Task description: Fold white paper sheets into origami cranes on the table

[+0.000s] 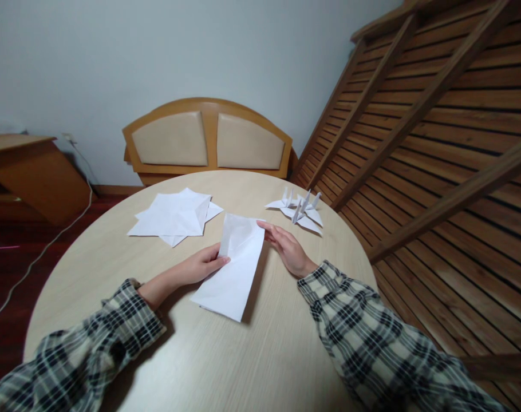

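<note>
A white sheet of paper, folded into a long rectangle, lies on the round light-wood table in front of me. My left hand grips its left edge between thumb and fingers. My right hand rests at the sheet's upper right corner, fingers stretched out flat and touching the edge. Both arms wear plaid sleeves.
A loose pile of white paper sheets lies at the far left of the table. Folded paper cranes sit at the far right. A wooden chair stands behind the table, slatted wood at right, a cable on the floor left.
</note>
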Available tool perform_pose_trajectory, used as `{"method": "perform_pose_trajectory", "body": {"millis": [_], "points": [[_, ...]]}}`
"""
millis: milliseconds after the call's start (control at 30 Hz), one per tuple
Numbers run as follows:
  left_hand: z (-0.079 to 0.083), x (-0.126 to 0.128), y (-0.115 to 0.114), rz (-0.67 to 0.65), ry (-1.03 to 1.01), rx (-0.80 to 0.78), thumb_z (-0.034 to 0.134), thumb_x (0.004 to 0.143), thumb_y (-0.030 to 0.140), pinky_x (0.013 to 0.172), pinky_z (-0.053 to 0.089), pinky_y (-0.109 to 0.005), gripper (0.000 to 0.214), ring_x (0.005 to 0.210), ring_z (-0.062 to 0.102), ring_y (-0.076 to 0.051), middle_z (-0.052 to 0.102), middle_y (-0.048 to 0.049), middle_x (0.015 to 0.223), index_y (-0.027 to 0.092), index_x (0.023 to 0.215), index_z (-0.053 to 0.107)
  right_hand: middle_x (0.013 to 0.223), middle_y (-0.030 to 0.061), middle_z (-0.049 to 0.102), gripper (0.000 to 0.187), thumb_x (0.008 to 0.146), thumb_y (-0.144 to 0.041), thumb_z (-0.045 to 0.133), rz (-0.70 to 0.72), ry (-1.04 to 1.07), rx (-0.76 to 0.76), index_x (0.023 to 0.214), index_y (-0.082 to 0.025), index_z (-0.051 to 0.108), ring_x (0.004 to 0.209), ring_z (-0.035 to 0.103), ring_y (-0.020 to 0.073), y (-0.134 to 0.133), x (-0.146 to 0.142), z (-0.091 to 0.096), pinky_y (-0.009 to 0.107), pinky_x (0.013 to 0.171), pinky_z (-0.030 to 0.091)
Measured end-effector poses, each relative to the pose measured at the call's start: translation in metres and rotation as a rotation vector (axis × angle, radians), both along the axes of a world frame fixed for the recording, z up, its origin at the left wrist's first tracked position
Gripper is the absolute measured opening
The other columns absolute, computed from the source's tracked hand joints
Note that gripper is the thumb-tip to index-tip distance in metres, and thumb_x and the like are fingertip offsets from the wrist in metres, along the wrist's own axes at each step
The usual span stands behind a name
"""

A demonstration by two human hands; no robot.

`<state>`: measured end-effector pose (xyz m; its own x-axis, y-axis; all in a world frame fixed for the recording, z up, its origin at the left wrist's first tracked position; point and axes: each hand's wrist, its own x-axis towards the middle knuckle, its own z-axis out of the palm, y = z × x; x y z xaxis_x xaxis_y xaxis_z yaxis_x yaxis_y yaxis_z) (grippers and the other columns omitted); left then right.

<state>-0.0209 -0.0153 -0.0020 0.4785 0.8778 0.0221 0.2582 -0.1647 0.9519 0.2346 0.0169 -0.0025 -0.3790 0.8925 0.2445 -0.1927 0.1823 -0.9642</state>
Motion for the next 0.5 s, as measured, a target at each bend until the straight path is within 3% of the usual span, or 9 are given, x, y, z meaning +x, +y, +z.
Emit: {"method": "perform_pose_trajectory", "body": {"millis": [133, 233, 333, 500], "points": [[-0.001, 0.004, -0.001, 0.043, -0.03, -0.091, 0.065, 0.081, 0.043, 0.068, 0.048, -0.031, 0.034, 0.078, 0.061, -0.021, 0.069, -0.0093, 0.089, 0.015, 0.098, 0.069, 0.151, 0.0025, 0.044, 0.043, 0.093, -0.047, 0.051, -0.06, 0.027, -0.003, 0.133, -0.032, 0.054, 0.13, 0.05, 0.0225, 0.0, 0.0, 0.005, 0.049, 0.114, 0.031], [-0.006, 0.007, 0.0, 0.15, -0.123, -0.123, 0.066, 0.079, 0.047, 0.066, 0.047, -0.031, 0.034, 0.07, 0.059, -0.019, 0.068, -0.0075, 0.08, 0.014, 0.086, 0.067, 0.158, 0.0011, 0.031, 0.049, 0.093, -0.048, 0.051, -0.09, 0.034, -0.004, 0.14, -0.037, 0.044, 0.131, 0.049, 0.0237, 0.001, 0.001, 0.005, 0.05, 0.112, 0.034], [-0.01, 0.008, 0.003, 0.24, -0.232, -0.112, 0.069, 0.076, 0.049, 0.07, 0.048, -0.033, 0.034, 0.073, 0.061, -0.02, 0.069, -0.0067, 0.078, 0.016, 0.083, 0.068, 0.153, 0.0045, 0.039, 0.049, 0.094, -0.053, 0.047, -0.038, 0.0, -0.034, 0.14, -0.037, 0.044, 0.127, 0.053, 0.0241, 0.001, 0.002, 0.001, 0.051, 0.111, 0.036], [-0.013, 0.006, 0.005, 0.246, -0.247, -0.098, 0.069, 0.077, 0.046, 0.069, 0.048, -0.032, 0.031, 0.074, 0.062, -0.021, 0.071, -0.0074, 0.08, 0.016, 0.085, 0.07, 0.138, 0.0066, 0.057, 0.044, 0.096, -0.055, 0.044, 0.146, -0.059, 0.002, 0.125, -0.028, 0.061, 0.124, 0.055, 0.0221, -0.001, -0.003, -0.007, 0.05, 0.112, 0.035]]}}
